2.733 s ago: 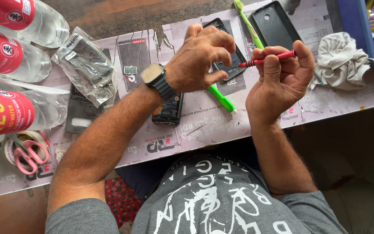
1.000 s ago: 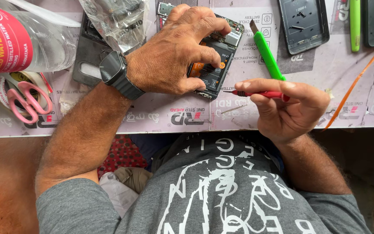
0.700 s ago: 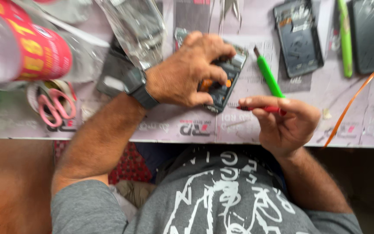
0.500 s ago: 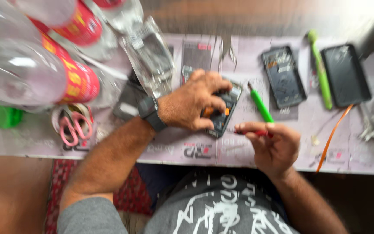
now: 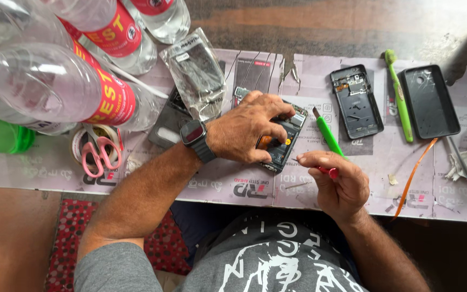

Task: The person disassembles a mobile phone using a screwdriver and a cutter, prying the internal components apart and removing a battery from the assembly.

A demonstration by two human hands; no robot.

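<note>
Opened phone pinned under the left hand, red tool poised at its edge

The view has pulled back since a moment ago — bottles, scissors [image 5: 99,153] and the spare phone shells now show — while the left hand [image 5: 247,132] stays pressed flat on the opened phone [image 5: 283,141], which lies on the paper-covered bench [image 5: 212,181] in front of the person, so the work sits steady. The right hand [image 5: 337,181] pinches a red-handled tool [image 5: 328,171] in closed fingers, its thin tip just beside the phone's lower edge. The fingers hide most of the phone's insides — whether the tip touches anything is unclear.
</note>
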